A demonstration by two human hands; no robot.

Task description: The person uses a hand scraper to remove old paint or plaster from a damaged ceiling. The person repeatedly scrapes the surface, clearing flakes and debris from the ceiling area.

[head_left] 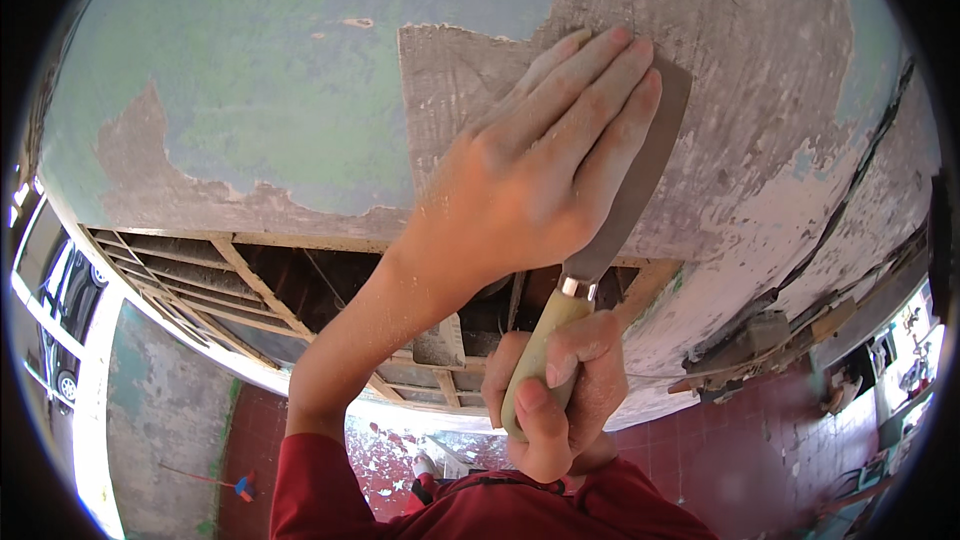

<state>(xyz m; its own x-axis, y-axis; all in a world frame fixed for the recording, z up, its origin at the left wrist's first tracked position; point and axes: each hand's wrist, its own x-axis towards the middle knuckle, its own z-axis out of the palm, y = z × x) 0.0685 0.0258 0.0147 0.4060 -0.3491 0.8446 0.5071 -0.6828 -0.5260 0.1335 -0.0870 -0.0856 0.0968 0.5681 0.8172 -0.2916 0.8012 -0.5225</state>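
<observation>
Currently gripping handle (545, 352) with right hand (560, 390), resting left hand (540, 165) open on blade (652, 140); could nick fingertips (653, 80) if skidding.

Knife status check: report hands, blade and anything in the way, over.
Right hand gripping knife by its handle. Left hand laid over blade, hiding part of it. Patchy, peeling wall behind; no other obstruction visible.

The right hand (582, 390) grips a scraper (615, 225) by its pale handle (541, 352). The left hand (540, 160) lies over the blade (662, 130), against a bare grey patch (760, 60).
</observation>
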